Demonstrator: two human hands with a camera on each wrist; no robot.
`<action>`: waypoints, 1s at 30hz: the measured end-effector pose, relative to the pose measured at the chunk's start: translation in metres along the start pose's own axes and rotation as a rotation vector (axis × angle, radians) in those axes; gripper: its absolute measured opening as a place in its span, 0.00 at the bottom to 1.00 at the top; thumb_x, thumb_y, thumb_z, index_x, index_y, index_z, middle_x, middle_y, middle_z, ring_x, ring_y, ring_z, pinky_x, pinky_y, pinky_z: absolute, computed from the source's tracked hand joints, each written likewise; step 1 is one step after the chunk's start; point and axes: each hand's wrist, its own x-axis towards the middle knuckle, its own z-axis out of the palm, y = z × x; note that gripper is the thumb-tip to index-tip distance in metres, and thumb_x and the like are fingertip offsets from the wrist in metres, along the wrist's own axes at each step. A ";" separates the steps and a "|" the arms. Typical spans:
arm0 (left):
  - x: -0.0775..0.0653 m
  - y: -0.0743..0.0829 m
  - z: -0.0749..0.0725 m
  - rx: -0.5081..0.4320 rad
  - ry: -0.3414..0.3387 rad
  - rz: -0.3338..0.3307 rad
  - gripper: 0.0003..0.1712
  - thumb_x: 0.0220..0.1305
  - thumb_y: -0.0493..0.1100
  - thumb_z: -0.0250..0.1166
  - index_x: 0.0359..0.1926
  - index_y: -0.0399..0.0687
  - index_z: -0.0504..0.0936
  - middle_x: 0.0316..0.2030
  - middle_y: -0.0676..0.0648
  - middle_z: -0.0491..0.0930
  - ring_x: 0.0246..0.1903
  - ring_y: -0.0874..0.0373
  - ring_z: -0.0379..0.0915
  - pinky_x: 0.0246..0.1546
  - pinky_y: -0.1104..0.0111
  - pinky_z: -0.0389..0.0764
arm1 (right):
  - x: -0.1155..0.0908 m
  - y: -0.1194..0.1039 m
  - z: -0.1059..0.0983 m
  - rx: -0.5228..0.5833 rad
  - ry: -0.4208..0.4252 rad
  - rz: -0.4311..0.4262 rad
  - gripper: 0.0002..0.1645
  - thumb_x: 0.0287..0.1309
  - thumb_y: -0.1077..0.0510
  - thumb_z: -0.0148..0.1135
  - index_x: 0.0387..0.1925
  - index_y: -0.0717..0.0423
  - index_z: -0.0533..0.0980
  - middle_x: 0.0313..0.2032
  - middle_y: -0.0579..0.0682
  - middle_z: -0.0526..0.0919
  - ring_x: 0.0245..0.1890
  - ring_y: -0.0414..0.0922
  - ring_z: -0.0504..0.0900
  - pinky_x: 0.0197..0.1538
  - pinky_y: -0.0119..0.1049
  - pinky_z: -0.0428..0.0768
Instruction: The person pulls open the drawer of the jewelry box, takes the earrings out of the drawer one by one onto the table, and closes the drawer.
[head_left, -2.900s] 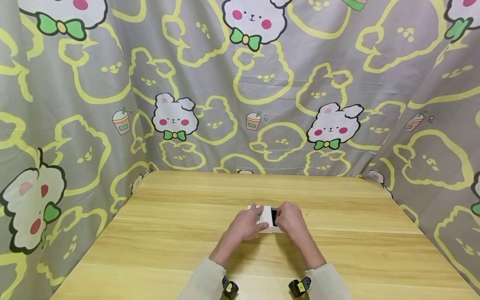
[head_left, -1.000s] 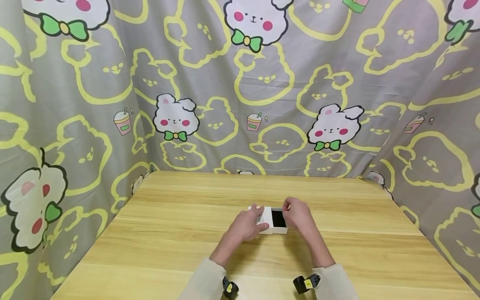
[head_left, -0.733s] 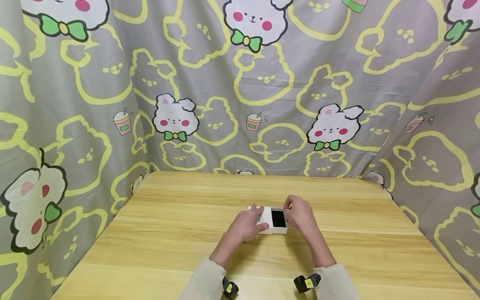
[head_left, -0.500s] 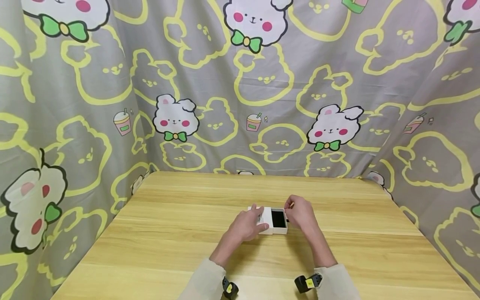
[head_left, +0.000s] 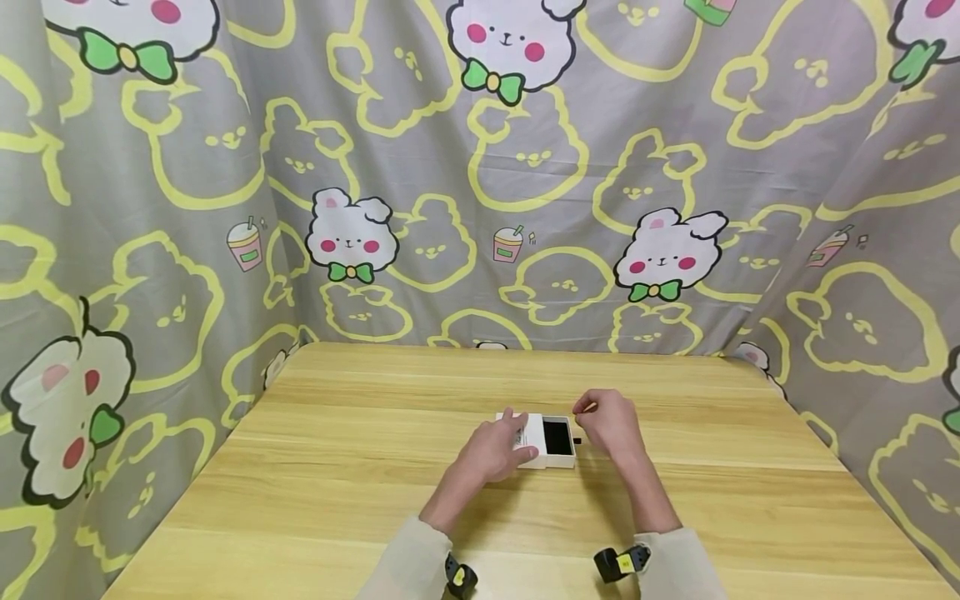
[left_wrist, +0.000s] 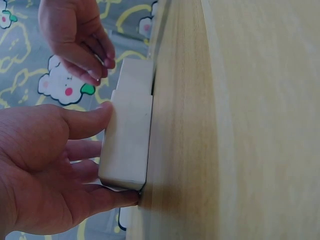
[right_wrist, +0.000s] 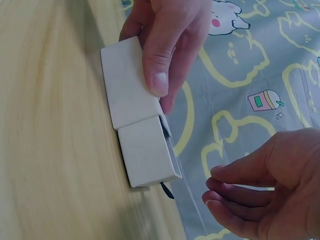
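Note:
A small white drawer-style box [head_left: 535, 442] lies on the table with its inner tray [head_left: 561, 460] slid partway out to the right. The tray shows a black inside [head_left: 557, 437], and a short black ribbon tab [head_left: 577, 441] sticks out from its end. My left hand [head_left: 491, 450] grips the outer sleeve, its thumb along one side, as the left wrist view shows. Just right of the tray, apart from the box, is my right hand [head_left: 609, 422]. Its fingers are loosely bent with the tips near the thumb, and nothing shows between them in the right wrist view.
The box stands on a wooden table [head_left: 337, 483]. A grey curtain [head_left: 450, 167] with cartoon rabbits and yellow outlines hangs behind and on both sides. Each wrist wears a black strapped camera [head_left: 615, 565].
The right hand has moved from over the tray to the right, off the box. The tray is further out and its ribbon tab is uncovered. The left hand has stayed on the sleeve.

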 end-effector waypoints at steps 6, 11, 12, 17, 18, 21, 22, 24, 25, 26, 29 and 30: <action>-0.001 0.000 0.000 -0.001 -0.005 0.001 0.38 0.69 0.54 0.66 0.74 0.47 0.68 0.75 0.36 0.61 0.57 0.38 0.79 0.60 0.55 0.78 | 0.002 0.006 -0.008 -0.019 0.010 0.003 0.06 0.50 0.66 0.65 0.30 0.60 0.87 0.30 0.55 0.88 0.25 0.47 0.79 0.29 0.36 0.74; -0.002 0.001 -0.001 0.003 -0.010 0.000 0.38 0.69 0.54 0.66 0.75 0.48 0.67 0.75 0.37 0.61 0.63 0.34 0.73 0.62 0.52 0.76 | 0.004 0.017 -0.015 -0.027 0.015 0.032 0.07 0.52 0.65 0.66 0.32 0.62 0.87 0.33 0.58 0.89 0.27 0.48 0.80 0.30 0.37 0.74; -0.002 0.001 -0.001 0.004 -0.009 0.001 0.38 0.69 0.54 0.66 0.75 0.47 0.68 0.75 0.36 0.61 0.63 0.34 0.73 0.62 0.52 0.76 | 0.004 0.020 -0.016 -0.027 0.016 0.043 0.07 0.52 0.65 0.66 0.33 0.62 0.87 0.33 0.58 0.89 0.26 0.47 0.79 0.29 0.37 0.74; -0.001 0.001 -0.002 -0.008 -0.013 -0.001 0.38 0.69 0.53 0.66 0.74 0.47 0.68 0.75 0.37 0.61 0.50 0.38 0.81 0.54 0.58 0.79 | 0.006 0.033 -0.020 -0.016 0.024 0.083 0.08 0.54 0.65 0.65 0.34 0.63 0.86 0.34 0.60 0.88 0.24 0.47 0.77 0.26 0.36 0.72; -0.001 0.002 -0.002 -0.008 -0.013 0.000 0.38 0.69 0.53 0.66 0.74 0.47 0.68 0.75 0.37 0.61 0.48 0.40 0.82 0.52 0.58 0.79 | 0.007 0.035 -0.021 -0.018 0.027 0.084 0.07 0.54 0.65 0.64 0.34 0.63 0.86 0.33 0.60 0.88 0.24 0.47 0.77 0.26 0.36 0.72; 0.000 0.001 -0.001 -0.014 -0.016 0.000 0.38 0.69 0.53 0.66 0.74 0.47 0.68 0.75 0.37 0.60 0.32 0.46 0.80 0.49 0.60 0.79 | 0.008 0.043 -0.021 -0.026 0.039 0.086 0.07 0.53 0.65 0.64 0.32 0.63 0.86 0.33 0.61 0.88 0.25 0.48 0.78 0.27 0.37 0.72; 0.000 0.001 -0.001 -0.012 -0.016 0.001 0.38 0.69 0.53 0.66 0.74 0.47 0.68 0.75 0.37 0.60 0.28 0.50 0.78 0.49 0.60 0.79 | 0.008 0.045 -0.022 -0.026 0.038 0.094 0.07 0.53 0.64 0.64 0.32 0.63 0.86 0.34 0.61 0.88 0.26 0.49 0.78 0.27 0.37 0.72; 0.001 0.000 0.000 -0.016 -0.017 0.001 0.38 0.69 0.53 0.66 0.75 0.47 0.67 0.76 0.36 0.60 0.20 0.55 0.70 0.48 0.60 0.79 | 0.008 0.048 -0.023 -0.020 0.030 0.111 0.08 0.53 0.64 0.63 0.33 0.63 0.86 0.36 0.62 0.88 0.27 0.49 0.79 0.28 0.37 0.73; 0.001 0.000 0.001 -0.020 -0.019 0.000 0.38 0.69 0.53 0.66 0.75 0.47 0.67 0.76 0.36 0.60 0.20 0.55 0.68 0.47 0.60 0.79 | 0.008 0.049 -0.024 -0.017 0.026 0.121 0.08 0.54 0.64 0.64 0.33 0.63 0.86 0.36 0.62 0.88 0.27 0.50 0.79 0.29 0.37 0.73; 0.001 0.000 0.000 -0.020 -0.017 0.000 0.38 0.69 0.53 0.66 0.75 0.47 0.67 0.76 0.36 0.60 0.23 0.53 0.73 0.49 0.59 0.79 | 0.008 0.051 -0.025 -0.016 0.021 0.129 0.08 0.54 0.64 0.64 0.33 0.63 0.86 0.37 0.62 0.88 0.29 0.51 0.79 0.29 0.37 0.73; 0.002 0.000 0.000 -0.011 -0.015 -0.003 0.38 0.69 0.53 0.66 0.74 0.47 0.68 0.75 0.37 0.60 0.41 0.44 0.83 0.54 0.57 0.79 | 0.009 0.054 -0.026 -0.014 0.016 0.152 0.07 0.54 0.63 0.64 0.33 0.62 0.86 0.37 0.62 0.88 0.33 0.53 0.81 0.31 0.38 0.74; 0.001 0.000 -0.001 -0.009 -0.013 -0.002 0.38 0.69 0.53 0.66 0.74 0.47 0.68 0.75 0.37 0.61 0.48 0.41 0.82 0.55 0.57 0.79 | 0.009 0.055 -0.026 -0.015 0.019 0.155 0.07 0.54 0.63 0.65 0.33 0.62 0.86 0.37 0.61 0.88 0.35 0.54 0.81 0.32 0.38 0.74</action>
